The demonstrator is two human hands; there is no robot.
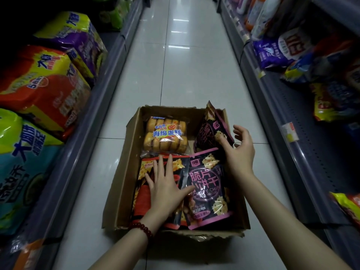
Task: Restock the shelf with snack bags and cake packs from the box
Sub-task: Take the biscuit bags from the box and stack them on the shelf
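A cardboard box [124,172] lies open on the aisle floor. Inside it, a clear cake pack [165,135] sits at the back left. A red snack bag [144,191] lies front left, and my left hand [165,184] rests flat on it with fingers spread. A pink-and-black biscuit bag [208,191] lies front right. Another pink-and-black bag [210,131] stands tilted at the back right. My right hand [239,149] hovers at that bag's right edge, fingers relaxed and loosely curved, gripping nothing.
Shelves line both sides of the aisle. The left shelf [81,121] holds large noodle multipacks [42,88]. The right shelf [292,121] holds purple and yellow bags [280,49], with a bare stretch beside the box. White floor tiles [175,65] run ahead.
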